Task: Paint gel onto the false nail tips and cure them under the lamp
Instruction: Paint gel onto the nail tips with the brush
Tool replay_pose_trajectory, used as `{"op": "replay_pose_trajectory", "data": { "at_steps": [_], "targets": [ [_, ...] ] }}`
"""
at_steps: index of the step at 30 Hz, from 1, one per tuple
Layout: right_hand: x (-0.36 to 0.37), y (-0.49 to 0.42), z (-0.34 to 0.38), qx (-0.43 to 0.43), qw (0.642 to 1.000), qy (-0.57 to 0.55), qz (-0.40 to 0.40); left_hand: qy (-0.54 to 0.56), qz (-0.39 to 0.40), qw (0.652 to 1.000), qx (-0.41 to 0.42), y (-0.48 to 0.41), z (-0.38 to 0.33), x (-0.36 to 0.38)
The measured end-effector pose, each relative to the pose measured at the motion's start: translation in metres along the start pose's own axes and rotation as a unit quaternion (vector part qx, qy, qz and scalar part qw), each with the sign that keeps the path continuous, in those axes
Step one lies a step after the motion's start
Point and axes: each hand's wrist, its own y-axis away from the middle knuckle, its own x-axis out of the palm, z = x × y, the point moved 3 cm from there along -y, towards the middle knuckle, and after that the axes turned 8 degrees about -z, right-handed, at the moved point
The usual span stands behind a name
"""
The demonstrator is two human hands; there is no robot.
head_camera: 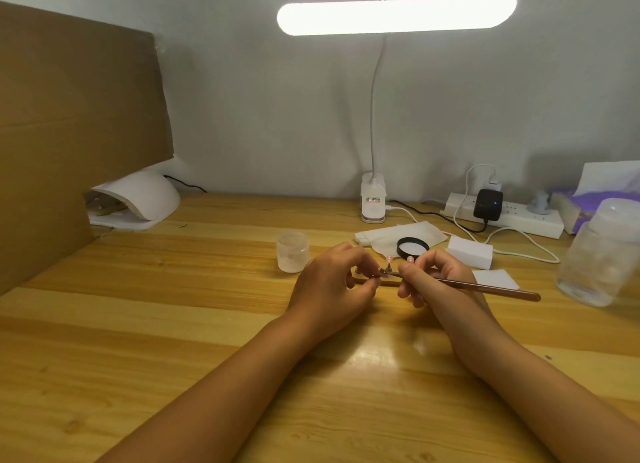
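Head view, wooden desk (pixel 166 331), grey wall (pixel 270 116), lit lamp (pixel 396 14), left hand (pixel 329 286) pinching stick (pixel 362 281), right hand (pixel 434 277) gripping brush (pixel 485 287)

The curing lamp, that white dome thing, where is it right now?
In the head view the curing lamp sits at the far left back of the wooden table, tucked beside the cardboard sheet, well left of the small frosted jar.

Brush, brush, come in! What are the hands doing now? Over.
Right hand grips brush. Left hand pinches small thing at brush tip. Jar close by left hand. Curing lamp far left.
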Motion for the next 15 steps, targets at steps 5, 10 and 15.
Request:
{"op": "replay_pose_trajectory", "data": {
  "at_steps": [5, 10, 15],
  "targets": [
    [-0.0018, -0.0026, -0.0029, 0.005, 1.000, 0.023, -0.020, 0.004, 0.001, 1.000, -0.001, -0.0006, 0.0004, -0.0004],
    [-0.0046, -0.0040, -0.0028, 0.012, 0.999, -0.007, -0.033, 0.005, 0.002, 1.000, -0.011, -0.0011, 0.0006, -0.0008],
    [-0.0008, -0.0004, 0.0010, 0.001, 1.000, -0.011, 0.007, 0.002, -0.003, 1.000, -0.009, -0.0008, -0.0002, -0.0013]
  ]
}}
